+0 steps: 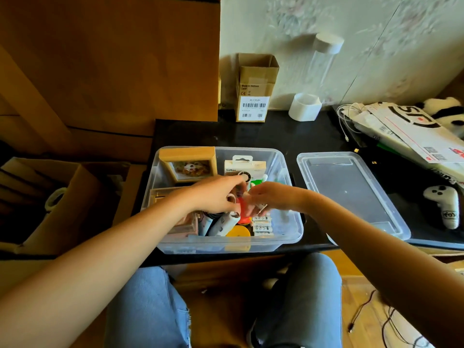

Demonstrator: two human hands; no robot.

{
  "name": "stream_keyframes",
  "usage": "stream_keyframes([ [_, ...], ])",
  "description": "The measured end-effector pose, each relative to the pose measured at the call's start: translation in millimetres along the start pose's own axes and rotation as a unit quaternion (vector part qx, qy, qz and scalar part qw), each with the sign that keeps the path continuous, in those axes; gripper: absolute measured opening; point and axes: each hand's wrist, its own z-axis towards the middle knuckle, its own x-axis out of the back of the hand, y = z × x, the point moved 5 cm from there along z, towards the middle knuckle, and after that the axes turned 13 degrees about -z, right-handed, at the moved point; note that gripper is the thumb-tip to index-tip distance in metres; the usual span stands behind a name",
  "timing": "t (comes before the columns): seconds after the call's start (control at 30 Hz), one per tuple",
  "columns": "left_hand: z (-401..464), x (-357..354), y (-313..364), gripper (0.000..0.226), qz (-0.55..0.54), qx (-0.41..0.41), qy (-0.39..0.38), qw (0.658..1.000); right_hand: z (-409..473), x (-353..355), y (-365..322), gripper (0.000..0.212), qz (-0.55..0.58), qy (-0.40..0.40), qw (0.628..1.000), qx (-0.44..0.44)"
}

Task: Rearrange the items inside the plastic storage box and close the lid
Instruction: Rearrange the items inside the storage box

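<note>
The clear plastic storage box point(283, 169) sits open on the black bench point(263, 136), its near wall flush with the bench's front edge, above the person's knees. Its lid point(351, 194) lies flat just beside it to the right, a narrow strip of bench between the two rims, and the lid's near corner reaches the bench edge as well. Both hands are down inside the box over its middle. The left hand point(216, 197) has its fingers curled over a small white piece, though blur hides exactly what it pinches; the right hand point(266, 198) is smeared by motion, fingers bent around something small and pale, and I cannot tell whether it truly grips. Under them lie a red item point(243, 209), a yellow disc point(238, 232) and a row of batteries point(262, 226) against the near wall. A wooden picture frame point(189, 164) leans in the far left corner, a white Belkin package point(244, 165) beside it. Bare box floor shows at the right, near corner. Behind the box, open bench runs back to a cardboard carton point(254, 89) and a white cup point(305, 106) at the wall.
</note>
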Motion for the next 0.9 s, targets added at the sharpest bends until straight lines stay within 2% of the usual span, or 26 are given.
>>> stream_keyframes([
  [0.03,1.4,-0.3,-0.3,0.025,0.037,0.0,0.0,0.999,-0.2,2.1,-1.0,0.033,-0.119,0.006,0.993,-0.005],
  [0.1,2.9,0.6,-0.4,0.012,0.075,-0.002,-0.007,0.997,-1.0,-1.1,-1.8,0.034,-0.274,-0.046,0.96,-0.019],
  [0.17,3.7,0.8,0.3,0.016,0.096,0.0,-0.011,0.995,-3.5,-7.9,-1.8,0.034,-0.349,-0.101,0.93,-0.044],
  [0.27,8.6,-0.4,3.4,0.022,0.144,-0.006,-0.004,0.99,0.7,-14.9,-1.7,0.037,-0.417,-0.122,0.898,-0.068],
  [0.37,16.2,-2.9,3.7,0.029,0.156,-0.009,-0.027,0.987,7.6,-29.0,6.1,0.038,-0.419,-0.192,0.883,-0.091],
  [0.47,21.3,-1.4,0.0,0.031,0.137,-0.005,-0.075,0.988,15.7,-42.7,15.5,0.039,-0.365,-0.243,0.89,-0.123],
  [0.6,26.2,-1.0,-2.4,0.027,0.09,-0.004,-0.121,0.989,19.9,-47.6,16.8,0.042,-0.305,-0.233,0.917,-0.112],
  [0.73,32.1,-0.5,-6.0,0.024,0.067,-0.006,-0.137,0.988,27.0,-45.6,8.9,0.034,-0.175,-0.204,0.959,-0.088],
  [0.8,34.2,0.6,-8.0,0.022,0.06,-0.009,-0.133,0.989,31.4,-43.0,11.5,0.032,-0.224,-0.184,0.952,-0.101],
  [0.83,34.6,1.1,-8.9,0.022,0.055,-0.011,-0.13,0.99,32.3,-40.0,13.1,0.034,-0.299,-0.173,0.933,-0.098],
  [0.9,35.3,1.2,-10.3,0.022,0.053,-0.013,-0.125,0.991,31.1,-36.1,15.1,0.039,-0.448,-0.171,0.873,-0.09],
])
